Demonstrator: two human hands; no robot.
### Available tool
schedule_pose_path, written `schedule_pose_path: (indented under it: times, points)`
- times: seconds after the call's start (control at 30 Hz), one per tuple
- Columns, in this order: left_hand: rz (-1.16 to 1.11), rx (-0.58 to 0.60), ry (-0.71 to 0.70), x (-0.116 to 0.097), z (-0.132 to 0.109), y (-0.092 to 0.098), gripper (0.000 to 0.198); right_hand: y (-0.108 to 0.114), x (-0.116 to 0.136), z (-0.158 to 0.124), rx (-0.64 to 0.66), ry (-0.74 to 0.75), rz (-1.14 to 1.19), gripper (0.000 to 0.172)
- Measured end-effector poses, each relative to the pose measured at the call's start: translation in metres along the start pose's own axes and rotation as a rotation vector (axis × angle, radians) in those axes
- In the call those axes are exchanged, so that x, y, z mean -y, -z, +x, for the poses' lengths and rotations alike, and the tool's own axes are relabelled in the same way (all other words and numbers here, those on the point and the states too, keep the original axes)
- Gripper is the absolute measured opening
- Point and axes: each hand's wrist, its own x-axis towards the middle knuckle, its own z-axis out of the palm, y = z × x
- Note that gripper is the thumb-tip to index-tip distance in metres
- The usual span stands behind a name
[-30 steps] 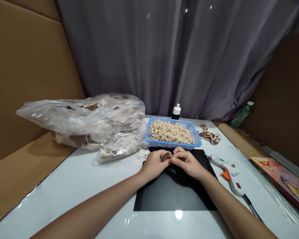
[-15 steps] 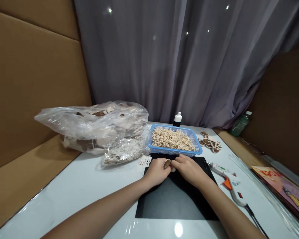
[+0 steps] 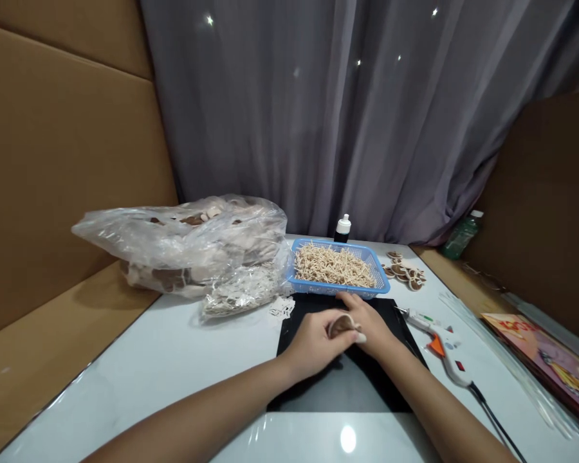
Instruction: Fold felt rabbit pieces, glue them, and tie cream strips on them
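Observation:
My left hand [image 3: 313,341] and my right hand [image 3: 371,325] meet over a black mat [image 3: 338,379] on the white table. Between their fingertips they pinch a small round brown wooden piece [image 3: 340,325] with a pale cut-out on it. Both hands are closed on it, the left from the left side, the right from behind and the right. Just beyond the hands stands a blue basket [image 3: 374,273] full of thin pale wooden cut-outs.
A large clear plastic bag [image 3: 188,247] of wooden pieces lies at the left. A glue gun [image 3: 441,350] with its cord lies right of the mat. Finished brown discs [image 3: 405,270], a small black bottle [image 3: 342,228] and a green bottle [image 3: 460,235] sit further back. Cardboard walls flank the table.
Both hands have drawn a little nearer to me and to the right over the mat, still holding the round piece, which now shows its brown face. The view has dropped slightly.

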Motion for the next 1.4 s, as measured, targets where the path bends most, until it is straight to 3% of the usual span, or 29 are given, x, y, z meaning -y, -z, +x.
schedule_pose_path:
  times: [0.17,0.27,0.33,0.4,0.5,0.57,0.73,0.93,1.03,1.17,1.3,1.4]
  points:
    - [-0.251,-0.117,-0.056,0.012,0.009,0.020,0.024,0.024,0.021,-0.026,-0.165,0.027,-0.167,0.020]
    - [-0.340,-0.154,-0.058,0.012,0.009,0.022,0.028,0.038,0.031,-0.044,-0.273,-0.003,-0.102,0.013]
    - [-0.357,-0.167,-0.041,0.009,0.007,0.019,0.032,0.047,0.035,-0.050,-0.371,-0.069,0.112,0.016]
    - [-0.333,-0.158,-0.027,0.007,0.004,0.017,0.034,0.054,0.037,-0.049,-0.410,-0.229,0.447,0.023]
    - [-0.235,-0.135,-0.024,0.006,0.000,0.014,0.033,0.061,0.042,-0.034,-0.316,-0.477,0.897,0.023]
    - [-0.159,-0.152,-0.040,0.006,-0.001,0.014,0.032,0.063,0.046,-0.023,-0.257,-0.540,1.023,0.024]
    - [-0.078,-0.134,-0.070,0.006,0.004,0.019,0.024,0.054,0.043,-0.014,-0.309,-0.548,1.022,0.018]
    - [-0.273,-0.003,0.005,0.002,0.009,0.019,0.018,0.042,0.024,-0.017,-0.293,-0.446,1.274,0.020]
    - [-0.276,-0.083,0.046,0.005,0.010,0.017,0.021,0.040,0.017,-0.018,-0.223,-0.402,1.275,0.020]
    - [-0.154,-0.226,0.023,0.012,0.011,0.016,0.033,0.034,0.019,-0.017,-0.196,-0.459,1.250,0.020]
    - [-0.180,-0.186,0.045,0.009,0.012,0.014,0.031,0.033,0.027,-0.016,-0.297,-0.425,1.096,0.015]
    - [-0.288,-0.143,0.083,0.002,0.012,0.010,0.032,0.034,0.033,-0.014,-0.357,-0.448,1.189,0.018]
